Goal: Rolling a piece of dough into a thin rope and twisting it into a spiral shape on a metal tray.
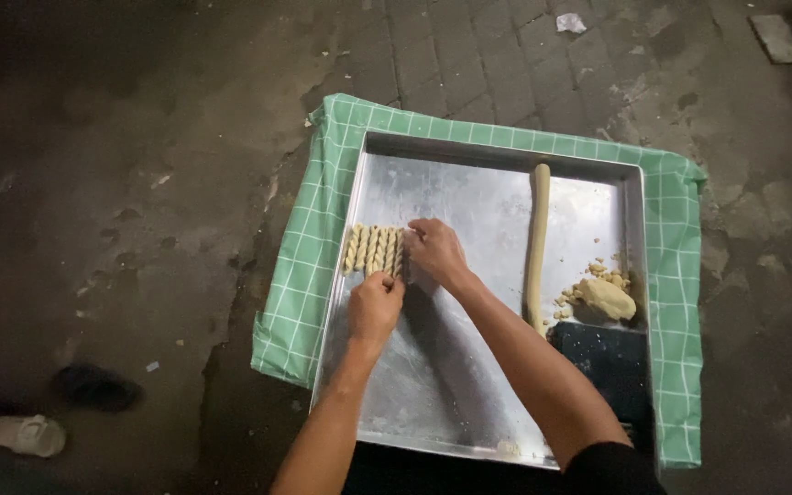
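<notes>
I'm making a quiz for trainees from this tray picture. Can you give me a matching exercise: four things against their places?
Things:
1. dough twists
2. dough rope
3. dough lump
4. slipper

Places:
A. on the ground, far left
B. lying lengthwise on the tray, right of middle
C. by the tray's right wall
D. in a row at the tray's left, at both hands

Pairs: 1-D, 2-B, 3-C, 4-A

This looks like an outdoor spot on the ground, maybe a yard or a street side, used for making food. The floor is dark, dirty paving [524,64] with brick lines, cracks and wet stains. A green checked cloth [309,275] lies on it, and a big metal tray [469,385] sits on top. A white sandal [25,434] lies on the ground nearby. It is dim, like night time.
</notes>
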